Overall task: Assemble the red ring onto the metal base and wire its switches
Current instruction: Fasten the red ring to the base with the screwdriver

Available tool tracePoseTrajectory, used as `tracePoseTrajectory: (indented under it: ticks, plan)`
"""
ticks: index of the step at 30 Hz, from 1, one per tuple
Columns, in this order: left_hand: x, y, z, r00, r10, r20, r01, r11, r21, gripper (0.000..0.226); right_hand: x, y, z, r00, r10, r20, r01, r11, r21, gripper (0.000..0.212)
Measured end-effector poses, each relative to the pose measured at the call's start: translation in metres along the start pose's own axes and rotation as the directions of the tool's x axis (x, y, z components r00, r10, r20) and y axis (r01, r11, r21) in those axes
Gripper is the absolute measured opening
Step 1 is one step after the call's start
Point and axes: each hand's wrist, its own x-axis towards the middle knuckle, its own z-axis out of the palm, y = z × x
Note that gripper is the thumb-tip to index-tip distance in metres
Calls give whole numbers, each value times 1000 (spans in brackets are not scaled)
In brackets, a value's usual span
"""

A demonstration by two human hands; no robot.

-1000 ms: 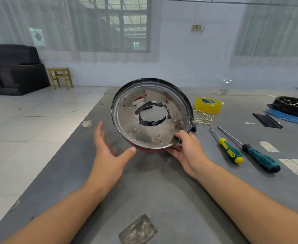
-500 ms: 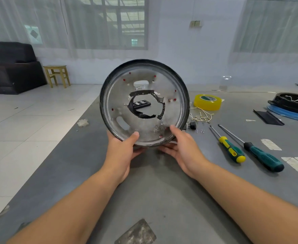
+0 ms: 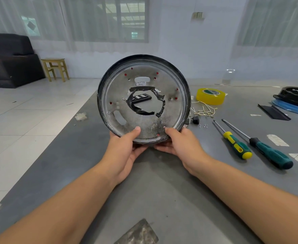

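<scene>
I hold a round metal base (image 3: 172,110) upright on its edge above the grey table (image 3: 158,187), its flat face towards me. It has a dark rim, a taped central hole and small holes showing red behind. My left hand (image 3: 125,148) grips its lower left rim, thumb on the face. My right hand (image 3: 181,143) grips the lower right rim the same way. The red ring sits hidden behind the base. A small black switch (image 3: 195,119) and thin pale wires (image 3: 203,110) lie on the table to the right.
Right of the base lie a yellow tape roll (image 3: 210,96), two screwdrivers (image 3: 236,143) (image 3: 268,152) and tiny screws (image 3: 204,126). A black part on a blue disc (image 3: 296,101) sits far right. A black remote-like item (image 3: 141,98) shows through the hole. Table edge and tiled floor lie left.
The base was tilted up from leaning on the table to standing upright. My left hand, open beside it a second ago, now grips the rim. The base rose slightly.
</scene>
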Motion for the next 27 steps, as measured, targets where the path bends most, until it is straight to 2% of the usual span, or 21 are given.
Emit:
tracePoseTrajectory:
  ticks: [6,12,20,27]
  plan:
    - [-2,2,-4,997,-43,70,41,999,28,44,-5,-3,-3,999,-7,32,5,999,33,22]
    - [-3,2,-6,998,-20,67,18,1000,18,44,-12,-10,-5,994,-11,113,0,995,102,21]
    - [-4,2,-7,998,-17,63,15,999,30,36,-13,-10,-2,995,-20,93,10,995,98,13]
    - [-4,2,-5,1000,-21,23,19,996,82,33,-11,-5,-4,995,-45,90,39,997,61,15]
